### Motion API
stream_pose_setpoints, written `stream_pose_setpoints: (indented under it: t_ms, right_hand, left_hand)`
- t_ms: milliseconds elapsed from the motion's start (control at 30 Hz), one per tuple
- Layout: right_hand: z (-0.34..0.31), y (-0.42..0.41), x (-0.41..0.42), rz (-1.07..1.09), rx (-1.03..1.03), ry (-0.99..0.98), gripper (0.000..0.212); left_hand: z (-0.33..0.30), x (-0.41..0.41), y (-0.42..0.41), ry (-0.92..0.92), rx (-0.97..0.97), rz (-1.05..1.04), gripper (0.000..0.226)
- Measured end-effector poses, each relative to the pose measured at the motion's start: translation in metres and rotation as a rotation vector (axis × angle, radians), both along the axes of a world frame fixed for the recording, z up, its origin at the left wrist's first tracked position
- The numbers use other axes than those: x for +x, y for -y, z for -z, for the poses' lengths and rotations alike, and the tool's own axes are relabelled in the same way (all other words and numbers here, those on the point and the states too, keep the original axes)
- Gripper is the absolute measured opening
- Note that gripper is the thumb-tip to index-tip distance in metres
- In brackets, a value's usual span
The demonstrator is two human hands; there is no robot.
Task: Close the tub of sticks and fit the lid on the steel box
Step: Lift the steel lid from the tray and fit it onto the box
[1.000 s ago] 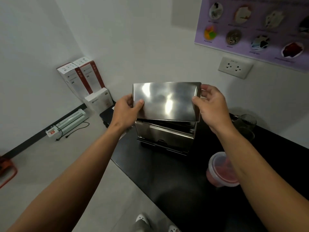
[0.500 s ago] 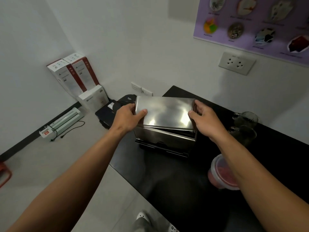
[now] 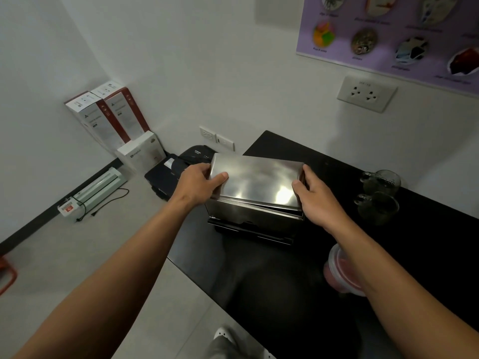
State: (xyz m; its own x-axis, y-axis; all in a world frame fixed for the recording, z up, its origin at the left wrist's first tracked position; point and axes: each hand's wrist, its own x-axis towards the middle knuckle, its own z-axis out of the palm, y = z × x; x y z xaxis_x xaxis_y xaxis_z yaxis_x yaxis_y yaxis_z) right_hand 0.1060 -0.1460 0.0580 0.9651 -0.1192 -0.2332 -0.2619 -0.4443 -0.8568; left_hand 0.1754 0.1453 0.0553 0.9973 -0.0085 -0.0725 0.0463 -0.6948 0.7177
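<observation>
A shiny steel lid lies nearly flat on top of the steel box, which stands on the black table. A thin dark gap shows under the lid's front right edge. My left hand grips the lid's left end, thumb on top. My right hand grips its right end. A clear round tub with a lid on and red contents sits on the table to the right, partly hidden by my right forearm.
Two glass mugs stand at the table's back right. On the floor to the left are a black device, white and red cartons against the wall and a laminator. The table's left edge runs close to the box.
Both hands have lowered the lid from a tilted hold above the box down onto its top, where it now lies almost flat.
</observation>
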Motion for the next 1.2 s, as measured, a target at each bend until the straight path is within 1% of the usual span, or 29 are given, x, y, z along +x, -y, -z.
stream_pose_setpoints:
  t_ms: [100,333,633,867,967,1100,1200]
  right_hand:
    - [0.002,-0.001,-0.005,-0.017,-0.051,-0.005,0.067]
    - [0.005,-0.006,-0.012,0.012,-0.062,0.014,0.066]
    - [0.006,-0.008,-0.01,0.038,-0.08,0.023,0.061]
    - [0.006,-0.002,-0.004,0.011,-0.126,0.013,0.063]
    - [0.005,0.001,-0.002,0.005,-0.097,0.013,0.063]
    - [0.005,0.007,0.001,0.067,-0.022,0.028,0.052]
    - [0.005,0.012,0.004,0.074,0.033,0.026,0.053]
  left_hand:
    - [0.0,-0.001,0.001,0.014,0.001,0.002,0.041]
    - [0.001,-0.003,0.003,0.036,0.016,0.001,0.05]
    - [-0.003,-0.007,0.006,0.007,-0.016,0.0,0.047]
    - [-0.003,-0.01,0.007,-0.004,-0.023,-0.015,0.048]
    - [-0.003,-0.011,0.008,-0.017,-0.023,-0.015,0.048]
    - [-0.002,-0.011,0.01,-0.013,-0.026,-0.023,0.045]
    - [-0.001,-0.014,0.011,-0.008,-0.049,-0.032,0.043]
